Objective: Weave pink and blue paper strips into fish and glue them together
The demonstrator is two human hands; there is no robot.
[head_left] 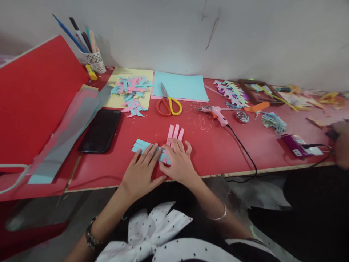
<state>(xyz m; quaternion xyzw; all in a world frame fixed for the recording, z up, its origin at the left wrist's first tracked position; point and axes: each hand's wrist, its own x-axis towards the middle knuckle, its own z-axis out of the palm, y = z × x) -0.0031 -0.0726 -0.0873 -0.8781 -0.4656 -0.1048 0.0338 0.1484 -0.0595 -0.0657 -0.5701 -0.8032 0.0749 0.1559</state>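
Observation:
Light blue paper strips [139,145] lie side by side on the red table and cross pink paper strips [177,131] in a small weave. My left hand [143,167] rests flat over the blue strips, its fingers stretched out and pressing them down. At the crossing, my right hand [179,162] has its fingers bent over the pink strips, with thumb and forefinger close to the woven part. The right fingers cover much of the crossing. Beyond my hands lie scissors [171,105] with red and yellow handles.
A black phone [100,131] lies left, beside grey paper sheets [58,145]. Folded paper pieces [133,85] rest on yellow paper. A pink glue gun [214,112] with a trailing cord lies right, and a purple box [296,145] sits near another person's hand [342,143].

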